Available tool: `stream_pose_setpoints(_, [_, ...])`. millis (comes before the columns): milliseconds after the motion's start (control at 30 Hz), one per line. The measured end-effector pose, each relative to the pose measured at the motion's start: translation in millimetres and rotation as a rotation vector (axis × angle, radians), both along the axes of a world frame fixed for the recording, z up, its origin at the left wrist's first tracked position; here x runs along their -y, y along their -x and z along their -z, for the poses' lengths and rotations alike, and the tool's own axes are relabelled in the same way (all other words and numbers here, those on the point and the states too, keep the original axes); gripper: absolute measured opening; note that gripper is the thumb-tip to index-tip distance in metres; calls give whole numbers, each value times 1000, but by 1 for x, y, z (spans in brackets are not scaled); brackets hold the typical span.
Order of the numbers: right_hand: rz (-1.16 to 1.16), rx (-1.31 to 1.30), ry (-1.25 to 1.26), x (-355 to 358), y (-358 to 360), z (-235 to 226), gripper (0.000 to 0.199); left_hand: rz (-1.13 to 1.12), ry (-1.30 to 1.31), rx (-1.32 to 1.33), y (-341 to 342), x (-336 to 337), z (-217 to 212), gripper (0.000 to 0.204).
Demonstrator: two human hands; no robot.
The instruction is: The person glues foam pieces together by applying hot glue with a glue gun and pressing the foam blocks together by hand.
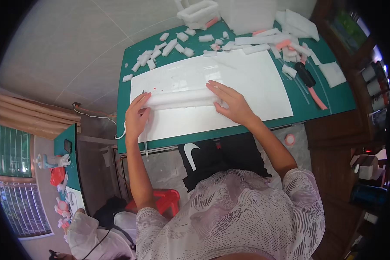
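A long white foam strip (182, 99) lies across a white board (190, 121) on the green table. My left hand (137, 116) is closed round its left end, fingertips on the far edge and thumb on the near side. At the other end, my right hand (233, 103) grips the strip with fingers stretched over the far side and the thumb at the near edge. A thin rod-like thing (146, 145) hangs down beside my left hand; what it is and whether the hand holds it cannot be made out.
Several white foam pieces (156, 53) lie along the far left of the green table (320, 104). Foam strips (255, 43) are heaped far right, near a black-handled tool (305, 74) and clear rods (302, 89). Another person (97, 236) sits lower left, near a red stool (167, 201).
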State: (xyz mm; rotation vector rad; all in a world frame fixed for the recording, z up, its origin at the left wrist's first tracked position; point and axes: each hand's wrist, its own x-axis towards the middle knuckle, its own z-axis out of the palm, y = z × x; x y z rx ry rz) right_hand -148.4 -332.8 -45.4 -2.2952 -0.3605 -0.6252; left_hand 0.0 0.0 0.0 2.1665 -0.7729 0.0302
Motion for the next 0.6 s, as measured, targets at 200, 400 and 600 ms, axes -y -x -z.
stream_pose_setpoints(200, [51,59,-61,-10,9,-2,65,-15,32,2,8,-1,4,54])
stream_pose_setpoints(400, [98,-79,-201,-12,9,-3,67,-3,22,24,7,-3,2,56])
stream_pose_setpoints(600, [93,43,-109,-14,6,-1,70,-1,46,16,9,-2,0,60])
